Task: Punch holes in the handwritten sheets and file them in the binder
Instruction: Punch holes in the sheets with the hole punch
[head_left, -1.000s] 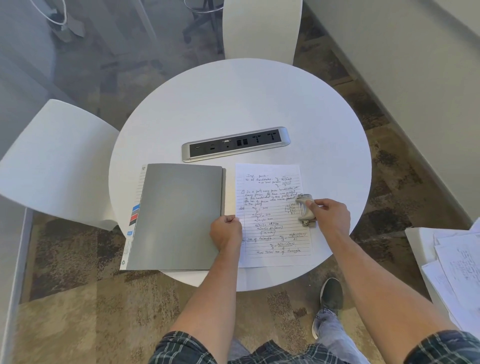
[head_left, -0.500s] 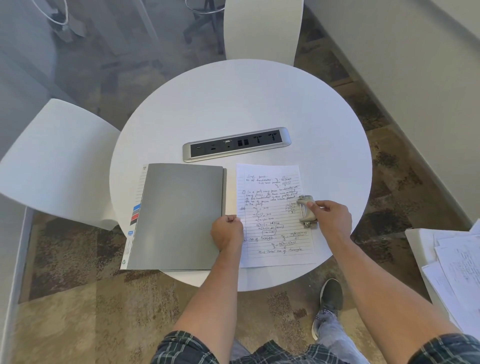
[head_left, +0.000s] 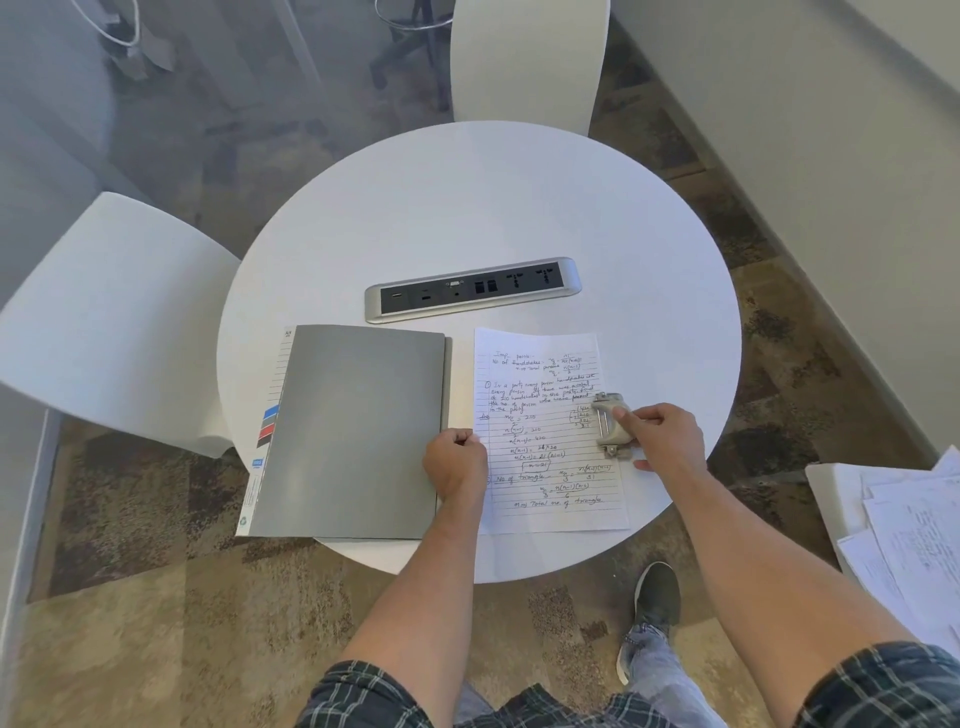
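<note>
A round white surface (head_left: 467, 208) fills the middle of the frame, with a silver power strip panel (head_left: 471, 289) set into it just above centre. Below the panel, left of centre, lies a closed grey binder (head_left: 353, 431); lined pages and coloured index tabs (head_left: 268, 427) stick out along its left edge, and its lower edge hangs slightly past the rim of the surface. Just beside it on the right lies a handwritten sheet (head_left: 545, 441), lined and covered in blue ink, its lower edge near the rim of the surface.

The left hand (head_left: 456, 462) is curled into a loose fist and sits at the gap between the binder's right edge and the sheet's left edge. Whether it pinches the paper or only rests there cannot be told, since the fingertips are tucked under.

The right hand (head_left: 660, 436) is at the sheet's right edge, fingers wrapped over a small metal hole punch (head_left: 612, 426) and gripping it. The punch straddles the right margin of the sheet, about halfway down its height.

At the right border of the frame, a stack of more sheets (head_left: 914, 525) lies fanned out on a separate white stand. Two white chairs stand by the surface, one at the top (head_left: 527, 62) and one at the left (head_left: 109, 322). A shoe (head_left: 655, 597) shows on the patterned carpet below.
</note>
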